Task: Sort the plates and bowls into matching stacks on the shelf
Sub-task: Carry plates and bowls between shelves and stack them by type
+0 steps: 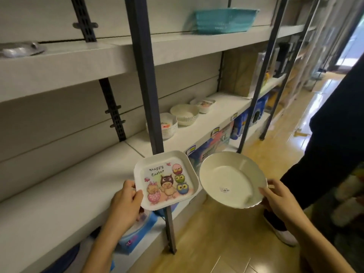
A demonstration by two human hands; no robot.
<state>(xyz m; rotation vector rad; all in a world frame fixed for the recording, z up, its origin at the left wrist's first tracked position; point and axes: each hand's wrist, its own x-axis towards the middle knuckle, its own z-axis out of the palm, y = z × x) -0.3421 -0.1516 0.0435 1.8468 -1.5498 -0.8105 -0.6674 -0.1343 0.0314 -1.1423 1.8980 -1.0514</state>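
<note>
My left hand grips the left edge of a square white plate printed with cartoon chicks, owls and "Happy Easter". My right hand pinches the right rim of a round white bowl with a scalloped edge and a small price label inside. Both are held in front of the white middle shelf. Further along that shelf stand a stack of square printed plates, a stack of round white bowls and another stack of square printed plates.
A dark metal upright crosses in front of the shelf, a second one further right. A teal basket sits on the top shelf. Colourful boxes fill the shelf below. Another person in dark clothes stands at the right on the wooden floor.
</note>
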